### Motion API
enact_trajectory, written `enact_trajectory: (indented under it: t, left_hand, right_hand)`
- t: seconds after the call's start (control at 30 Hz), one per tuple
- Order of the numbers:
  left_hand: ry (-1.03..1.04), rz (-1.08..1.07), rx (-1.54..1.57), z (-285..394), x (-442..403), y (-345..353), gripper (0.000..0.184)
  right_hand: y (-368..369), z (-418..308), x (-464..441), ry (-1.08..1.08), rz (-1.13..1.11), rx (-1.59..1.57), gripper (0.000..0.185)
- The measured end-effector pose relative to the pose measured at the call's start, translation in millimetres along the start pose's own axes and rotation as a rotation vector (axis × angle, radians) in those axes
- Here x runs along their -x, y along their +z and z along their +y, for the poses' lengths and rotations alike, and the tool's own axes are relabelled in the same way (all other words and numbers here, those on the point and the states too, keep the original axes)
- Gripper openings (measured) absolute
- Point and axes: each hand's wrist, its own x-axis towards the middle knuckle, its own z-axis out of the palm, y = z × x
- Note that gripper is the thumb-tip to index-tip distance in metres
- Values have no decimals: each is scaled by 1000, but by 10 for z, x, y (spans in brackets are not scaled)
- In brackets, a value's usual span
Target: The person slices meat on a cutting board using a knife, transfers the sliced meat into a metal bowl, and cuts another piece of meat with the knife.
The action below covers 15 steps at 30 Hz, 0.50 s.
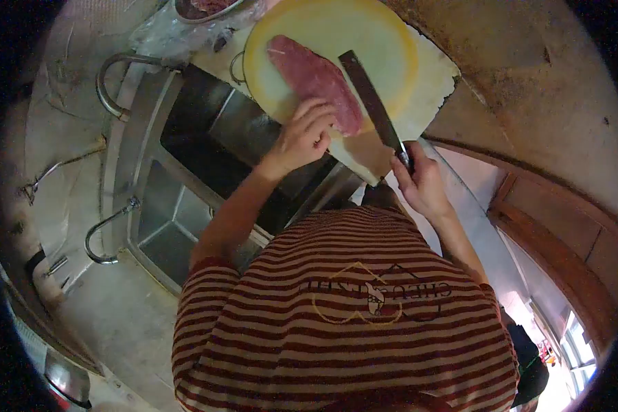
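A long slab of raw red meat [316,75] lies on a round, pale cutting board [384,41] with a yellowish rim. My left hand [305,134] is at the near left edge of the meat, its fingers loosely bent and slightly apart over that edge. Whether the fingertips press on the meat I cannot tell. In my right hand [422,180] is the handle of a kitchen knife [369,96] with a long, broad, dark blade. The blade points away from me over the board, just right of the meat and apart from it.
A double metal sink [172,233] is at the left, with curved taps [106,82] along its far side. Plastic wrap and a bowl of dark meat [209,8] stand beyond the board. A worn brown countertop [522,75] extends at the right.
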Motion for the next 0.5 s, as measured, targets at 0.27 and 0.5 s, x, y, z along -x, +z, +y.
enact_trajectory:
  t: [0.27, 0.5]
  left_hand:
    - [-476, 468, 12, -22, 30, 311, 28]
    - [-915, 654, 237, -198, -84, 310, 49]
  right_hand:
    - [228, -23, 7, -71, -98, 102, 26]
    - [208, -134, -63, -75, 21, 132, 24]
